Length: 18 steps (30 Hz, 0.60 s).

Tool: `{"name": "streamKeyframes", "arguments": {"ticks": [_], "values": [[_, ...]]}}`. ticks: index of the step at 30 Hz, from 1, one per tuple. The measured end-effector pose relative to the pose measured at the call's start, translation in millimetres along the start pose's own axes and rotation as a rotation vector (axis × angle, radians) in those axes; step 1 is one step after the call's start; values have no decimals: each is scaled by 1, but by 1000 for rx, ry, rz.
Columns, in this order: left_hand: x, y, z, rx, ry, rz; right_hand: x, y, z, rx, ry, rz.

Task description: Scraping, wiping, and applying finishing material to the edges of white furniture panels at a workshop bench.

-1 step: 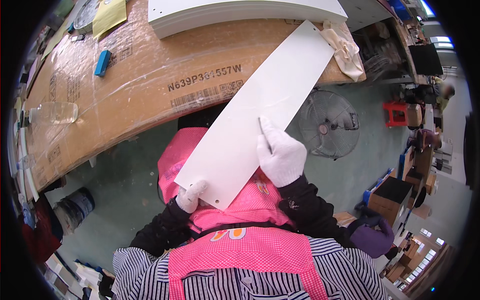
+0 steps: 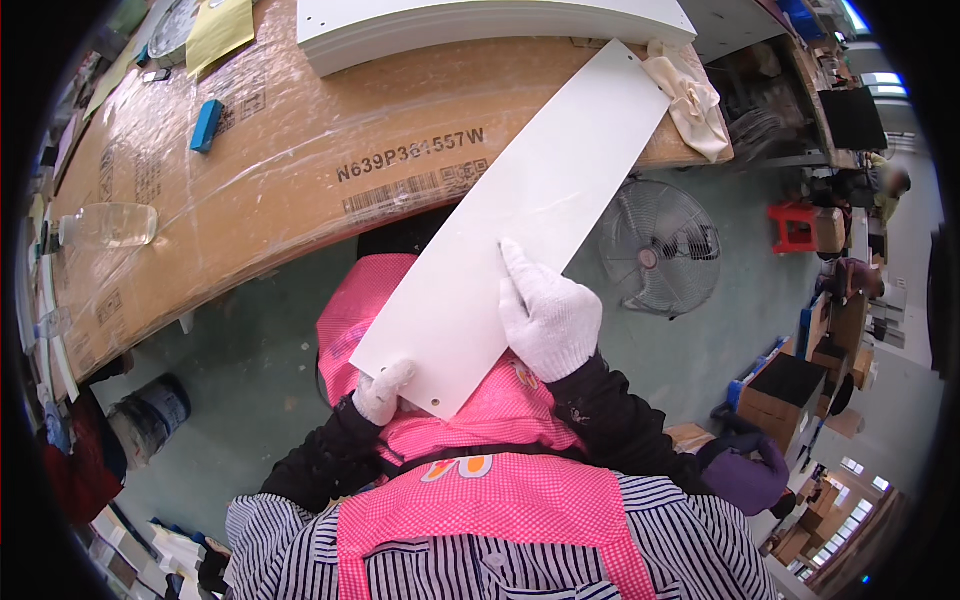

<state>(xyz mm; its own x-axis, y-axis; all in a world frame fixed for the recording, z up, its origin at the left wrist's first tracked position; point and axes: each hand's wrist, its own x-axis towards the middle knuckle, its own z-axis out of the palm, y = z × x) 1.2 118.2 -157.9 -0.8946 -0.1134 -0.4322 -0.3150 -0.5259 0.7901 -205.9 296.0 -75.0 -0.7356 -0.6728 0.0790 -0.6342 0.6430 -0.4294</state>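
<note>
A long white panel [image 2: 520, 210] slants from my lap up to the table edge, its far end resting there. It has small holes near its ends. My left hand [image 2: 382, 392], in a white glove, grips the near left corner, thumb on top and fingers hidden beneath. Over the middle of the panel is my right hand [image 2: 552, 312], also gloved, its index finger reaching to the surface and the other fingers curled in. A thin dark line shows by that fingertip; whether it is a held object or a shadow is unclear. A cream cloth [image 2: 688, 105] lies beside the panel's far end.
More white panels [image 2: 480, 40] are stacked on the cardboard-covered table [image 2: 290, 130]. A blue block [image 2: 206, 126], a clear bottle [image 2: 110, 226] and yellow paper [image 2: 220, 32] lie to the left. A floor fan [image 2: 660, 250] stands right of the panel, a bucket [image 2: 150, 415] at lower left.
My right hand has slid a little to the left and slightly down along the panel. The left hand and the panel stay in place.
</note>
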Motion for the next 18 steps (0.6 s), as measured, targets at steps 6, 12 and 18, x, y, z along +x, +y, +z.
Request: {"name": "streamKeyframes", "arguments": {"ticks": [6,12,18], "values": [[0,-1,3,-5,18,22,-4,-4,4,-46,135,229],[-2,-2,-6,-60,-32,-59,5,-2,-2,-33,131,125],[-1,-8,-5,-2,-6,-1,3,-11,2,-19,100,70]]}}
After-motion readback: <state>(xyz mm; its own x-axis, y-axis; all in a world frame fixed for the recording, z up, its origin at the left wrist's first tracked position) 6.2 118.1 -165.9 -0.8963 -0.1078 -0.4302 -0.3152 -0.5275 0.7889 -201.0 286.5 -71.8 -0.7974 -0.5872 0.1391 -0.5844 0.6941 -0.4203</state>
